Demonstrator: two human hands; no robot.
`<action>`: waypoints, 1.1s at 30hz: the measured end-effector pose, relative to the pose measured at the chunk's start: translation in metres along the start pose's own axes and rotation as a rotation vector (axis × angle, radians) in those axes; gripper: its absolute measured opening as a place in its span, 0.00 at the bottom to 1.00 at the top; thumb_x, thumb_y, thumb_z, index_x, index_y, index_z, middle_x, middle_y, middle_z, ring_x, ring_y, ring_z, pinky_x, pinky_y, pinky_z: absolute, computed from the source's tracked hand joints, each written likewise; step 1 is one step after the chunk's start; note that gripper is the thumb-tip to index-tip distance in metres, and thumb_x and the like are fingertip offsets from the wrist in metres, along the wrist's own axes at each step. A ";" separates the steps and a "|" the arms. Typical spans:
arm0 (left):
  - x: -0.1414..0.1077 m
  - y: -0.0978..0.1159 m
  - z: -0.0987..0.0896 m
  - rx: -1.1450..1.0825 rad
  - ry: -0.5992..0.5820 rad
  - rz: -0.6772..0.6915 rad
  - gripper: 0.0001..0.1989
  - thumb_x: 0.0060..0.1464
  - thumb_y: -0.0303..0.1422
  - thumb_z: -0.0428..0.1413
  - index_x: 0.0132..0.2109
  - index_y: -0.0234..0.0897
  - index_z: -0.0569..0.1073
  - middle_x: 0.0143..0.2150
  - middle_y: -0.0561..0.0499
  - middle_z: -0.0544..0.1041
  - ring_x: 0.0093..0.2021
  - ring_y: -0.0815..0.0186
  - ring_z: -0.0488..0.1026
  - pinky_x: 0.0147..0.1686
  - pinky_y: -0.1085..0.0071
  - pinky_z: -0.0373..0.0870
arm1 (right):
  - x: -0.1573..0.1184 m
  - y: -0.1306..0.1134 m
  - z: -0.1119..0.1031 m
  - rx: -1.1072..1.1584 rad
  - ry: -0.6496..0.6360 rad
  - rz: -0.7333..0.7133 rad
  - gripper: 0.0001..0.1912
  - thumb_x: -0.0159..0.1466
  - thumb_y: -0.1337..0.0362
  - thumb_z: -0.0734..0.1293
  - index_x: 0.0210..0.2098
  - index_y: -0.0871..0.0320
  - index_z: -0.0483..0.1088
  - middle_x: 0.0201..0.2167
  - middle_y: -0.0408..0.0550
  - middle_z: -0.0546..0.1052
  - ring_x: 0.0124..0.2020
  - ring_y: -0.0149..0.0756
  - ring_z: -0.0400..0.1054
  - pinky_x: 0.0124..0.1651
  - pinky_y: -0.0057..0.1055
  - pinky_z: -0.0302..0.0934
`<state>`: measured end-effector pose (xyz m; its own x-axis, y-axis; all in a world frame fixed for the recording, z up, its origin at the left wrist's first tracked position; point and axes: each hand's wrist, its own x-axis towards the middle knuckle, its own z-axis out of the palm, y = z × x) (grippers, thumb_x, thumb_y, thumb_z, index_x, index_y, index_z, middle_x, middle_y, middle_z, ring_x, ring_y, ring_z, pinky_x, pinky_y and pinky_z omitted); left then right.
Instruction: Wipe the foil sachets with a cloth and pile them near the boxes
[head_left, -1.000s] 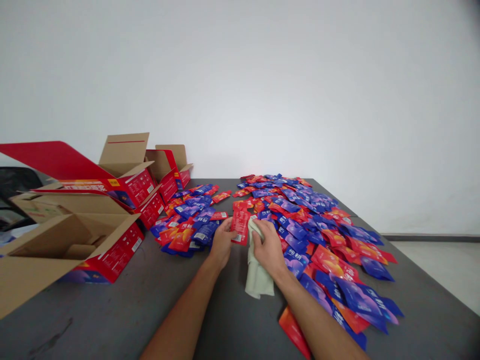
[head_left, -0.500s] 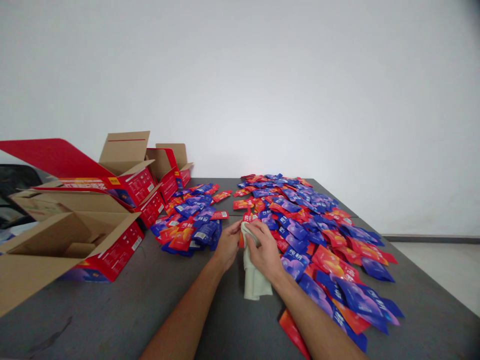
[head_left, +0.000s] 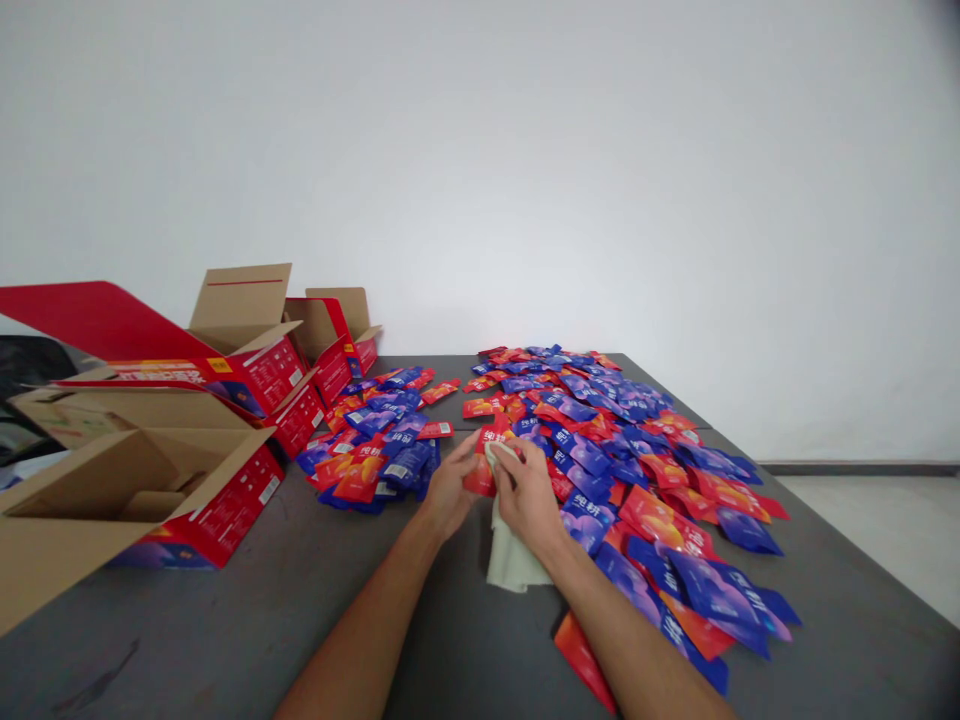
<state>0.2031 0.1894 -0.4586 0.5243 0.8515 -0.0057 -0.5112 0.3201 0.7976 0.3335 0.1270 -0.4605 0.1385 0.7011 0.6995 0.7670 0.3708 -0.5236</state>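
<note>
A red pouch [head_left: 480, 476] with white lettering is held up at the middle of the table. My left hand [head_left: 450, 492] is closed on its left edge. In my right hand [head_left: 527, 492] a pale green cloth [head_left: 514, 560] is bunched, its upper end pressed on the face of the pouch and its lower end hanging toward the table. Close by on the right spreads a large heap of red and blue pouches [head_left: 589, 513]. A smaller pile of the same pouches [head_left: 405, 465] lies left of my left hand.
Several open red cardboard boxes [head_left: 232, 508] stand along the left side, flaps spread outward. The dark grey table [head_left: 247, 640] reaches to a white wall [head_left: 480, 180]. At the far left, a black chair [head_left: 30, 370] shows partly behind the boxes.
The cloth has slid off much of the pouch toward its right, so more of the red face shows. Both hands stay in nearly the same place.
</note>
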 end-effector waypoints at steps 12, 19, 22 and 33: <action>-0.005 0.004 0.008 0.077 -0.049 -0.073 0.36 0.45 0.27 0.65 0.64 0.34 0.70 0.49 0.41 0.81 0.40 0.61 0.80 0.41 0.69 0.73 | 0.009 0.016 -0.012 -0.105 0.142 0.060 0.19 0.69 0.65 0.60 0.56 0.54 0.72 0.52 0.56 0.69 0.53 0.47 0.63 0.56 0.49 0.62; 0.002 0.000 0.002 0.136 -0.052 0.073 0.25 0.53 0.34 0.61 0.58 0.34 0.75 0.58 0.42 0.77 0.57 0.54 0.74 0.59 0.60 0.66 | -0.001 0.003 0.003 -0.009 -0.034 -0.047 0.18 0.68 0.68 0.60 0.54 0.53 0.73 0.52 0.56 0.70 0.52 0.46 0.64 0.54 0.46 0.65; 0.005 0.000 -0.004 0.273 0.017 0.155 0.22 0.53 0.32 0.59 0.56 0.36 0.77 0.60 0.44 0.76 0.62 0.54 0.69 0.65 0.58 0.60 | -0.004 -0.005 0.006 0.018 -0.129 -0.086 0.18 0.67 0.69 0.59 0.52 0.53 0.74 0.50 0.55 0.71 0.51 0.45 0.65 0.53 0.44 0.66; 0.009 0.018 -0.025 1.297 0.359 0.484 0.28 0.54 0.24 0.49 0.62 0.40 0.73 0.64 0.41 0.69 0.65 0.51 0.63 0.65 0.53 0.55 | -0.010 0.003 0.014 -0.055 -0.175 -0.033 0.18 0.64 0.72 0.62 0.50 0.53 0.76 0.47 0.54 0.72 0.48 0.44 0.67 0.50 0.42 0.68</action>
<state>0.1818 0.2128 -0.4597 0.1831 0.8852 0.4276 0.4891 -0.4593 0.7415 0.3256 0.1296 -0.4766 0.0052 0.7859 0.6183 0.8032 0.3651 -0.4708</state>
